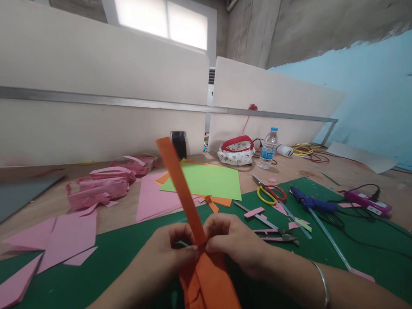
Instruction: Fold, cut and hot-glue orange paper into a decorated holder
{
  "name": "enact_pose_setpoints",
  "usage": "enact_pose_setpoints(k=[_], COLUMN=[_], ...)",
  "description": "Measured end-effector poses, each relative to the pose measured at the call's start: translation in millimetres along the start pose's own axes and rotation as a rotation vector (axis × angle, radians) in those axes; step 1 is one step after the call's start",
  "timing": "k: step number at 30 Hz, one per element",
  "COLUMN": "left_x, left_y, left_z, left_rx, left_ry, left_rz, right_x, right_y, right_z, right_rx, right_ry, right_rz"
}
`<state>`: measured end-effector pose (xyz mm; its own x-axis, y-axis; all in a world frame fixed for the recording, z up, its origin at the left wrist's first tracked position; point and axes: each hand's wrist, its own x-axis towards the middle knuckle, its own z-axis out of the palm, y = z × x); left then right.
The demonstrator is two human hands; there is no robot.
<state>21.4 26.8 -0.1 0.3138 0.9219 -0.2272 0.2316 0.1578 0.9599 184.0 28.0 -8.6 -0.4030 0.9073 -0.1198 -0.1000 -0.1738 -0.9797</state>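
1. White boards (pixel 94 63) are standing along the far side; in front of them a brown table (pixel 294 166) is stretching across, a green mat (pixel 119 255) covering its near part.
2. In the near middle, above the mat, an orange strip (pixel 183 190) is slanting up and leftward, while wider folded orange paper (pixel 219 282) is extending below the hands.
3. The left hand (pixel 169 251) is pinching the strip's lower end between thumb and fingers.
4. The right hand (pixel 234 242) is gripping that same spot from the right, its fingertips meeting the left hand's closely.
5. Farther left, pink paper bundles (pixel 102 186) are lying; right of them, a lime sheet (pixel 208 179) is covering other sheets.
6. On the right, scissors (pixel 263 186) and a blue glue gun (pixel 311 200) are resting.
7. Far back, a water bottle (pixel 268 150) is standing beside a pouch (pixel 236 156).
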Motion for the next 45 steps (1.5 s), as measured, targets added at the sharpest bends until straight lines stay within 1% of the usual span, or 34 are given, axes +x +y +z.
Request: enact_pose_setpoints(k=[6,10,16,21,26,32,36,40,45], left_x=[1.2,-0.7,0.0,2.1,0.7,-1.1,-1.7,-2.3,-1.4], left_y=[0.9,2.5,2.3,0.0,2.0,3.5,0.4,-1.0,2.8], left_z=[-0.9,-2.1,-4.2,-2.9,-2.0,0.1,1.2,2.6,3.6], left_rx=[-0.015,-0.021,0.028,0.019,-0.011,-0.039,-0.040,-0.055,-0.074], left_ry=[0.018,-0.001,0.010,-0.010,0.011,-0.006,-0.045,-0.065,-0.045], left_rz=[-0.034,-0.052,-0.044,-0.022,0.001,-0.009,-0.007,0.000,-0.023], right_x=[6.8,7.9,10.3,2.9,-4.8,-3.6,-4.9,-7.1,-9.4], right_y=[6.3,6.9,8.4,0.6,-8.5,-5.0,-6.3,-8.7,-7.5], right_z=[-6.4,-9.6,-11.0,-6.2,0.2,-1.5,0.7,2.2,0.6], right_rx=[0.076,0.068,0.016,-0.103,-0.242,-0.366,-0.397,-0.449,-0.522], right_ry=[-0.013,-0.029,-0.045,-0.027,0.034,0.055,0.073,0.059,0.025], right_rz=[0.071,0.111,0.129,0.075,-0.054,-0.034,-0.052,-0.088,-0.174])
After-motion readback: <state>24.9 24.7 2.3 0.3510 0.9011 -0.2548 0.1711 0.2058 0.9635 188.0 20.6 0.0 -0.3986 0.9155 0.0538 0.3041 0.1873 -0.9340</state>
